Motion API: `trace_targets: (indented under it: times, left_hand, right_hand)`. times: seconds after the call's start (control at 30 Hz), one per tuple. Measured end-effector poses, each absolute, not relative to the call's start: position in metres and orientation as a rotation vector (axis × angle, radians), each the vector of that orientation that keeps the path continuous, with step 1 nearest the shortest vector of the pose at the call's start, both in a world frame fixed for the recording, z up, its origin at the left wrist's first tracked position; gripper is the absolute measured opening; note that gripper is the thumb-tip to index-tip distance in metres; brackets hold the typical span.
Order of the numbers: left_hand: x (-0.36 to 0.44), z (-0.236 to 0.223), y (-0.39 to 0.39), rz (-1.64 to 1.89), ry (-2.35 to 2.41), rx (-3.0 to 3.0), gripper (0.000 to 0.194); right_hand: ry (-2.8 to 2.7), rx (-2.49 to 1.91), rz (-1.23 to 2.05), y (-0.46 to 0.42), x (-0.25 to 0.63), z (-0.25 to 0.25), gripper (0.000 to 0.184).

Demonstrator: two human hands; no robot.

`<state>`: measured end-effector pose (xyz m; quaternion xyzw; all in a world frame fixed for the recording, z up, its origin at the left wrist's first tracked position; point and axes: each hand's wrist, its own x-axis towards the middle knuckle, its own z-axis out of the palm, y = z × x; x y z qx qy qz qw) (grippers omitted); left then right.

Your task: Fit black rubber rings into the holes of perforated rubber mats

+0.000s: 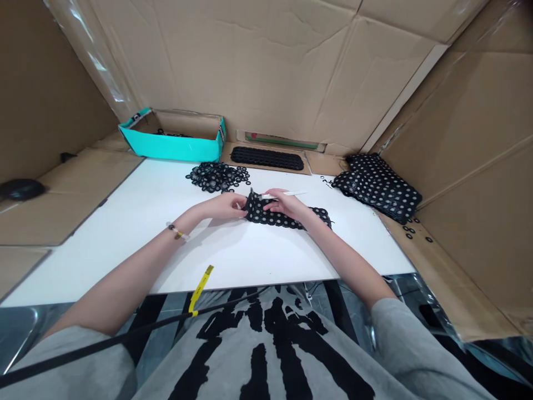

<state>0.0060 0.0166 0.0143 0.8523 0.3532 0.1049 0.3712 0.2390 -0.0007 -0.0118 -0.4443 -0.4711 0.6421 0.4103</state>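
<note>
Black mesh (263, 215) pinched, L hand (225, 205) — tool (295, 193) gripped, R hand (289, 205) — room before tbl edge (270, 282)

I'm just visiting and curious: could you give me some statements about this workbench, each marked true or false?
1. The right hand holds a slim white tool. True.
2. The left hand wears a glove. False: the left hand is bare, at the left end of a black panel with pale dots.
3. Small black rings lie piled on the white tabletop. True.
4. The open turquoise cardboard box stands right of the pile. False: the box stands behind it, to the left.
</note>
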Motion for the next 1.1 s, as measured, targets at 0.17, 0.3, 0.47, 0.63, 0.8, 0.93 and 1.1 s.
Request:
trace_targets:
  times: [0.17, 0.3, 0.47, 0.63, 0.8, 0.93, 1.1]
  left_hand:
    - [0.012, 0.001, 0.015, 0.337, 1.035, 2.052, 0.045]
    - [0.015, -0.006, 0.017, 0.374, 1.188, 2.101, 0.036]
    - [0.012, -0.003, 0.018, 0.325, 1.14, 2.09, 0.033]
    - [0.01, 0.001, 0.017, 0.227, 1.146, 2.091, 0.031]
    - [0.01, -0.001, 0.018, 0.326, 1.138, 1.949, 0.031]
    - [0.011, -0.005, 0.017, 0.408, 1.158, 1.735, 0.036]
    - [0.013, -0.01, 0.016, 0.462, 1.144, 1.591, 0.039]
  right_hand:
    - [-1.233, -1.106, 1.556, -0.009, 0.23, -0.013, 0.011]
    - [-1.261, -1.126, 1.469, -0.014, 0.222, -0.013, 0.013]
    - [-1.368, -1.278, 1.136, -0.02, 0.219, -0.014, 0.014]
    - [-1.496, -1.339, 1.167, -0.026, 0.218, -0.018, 0.015]
    - [-1.491, -1.277, 1.232, -0.026, 0.215, -0.024, 0.012]
    - [-1.438, -1.286, 1.206, -0.024, 0.213, -0.025, 0.014]
    - [-1.456, -1.326, 1.199, -0.03, 0.212, -0.022, 0.015]
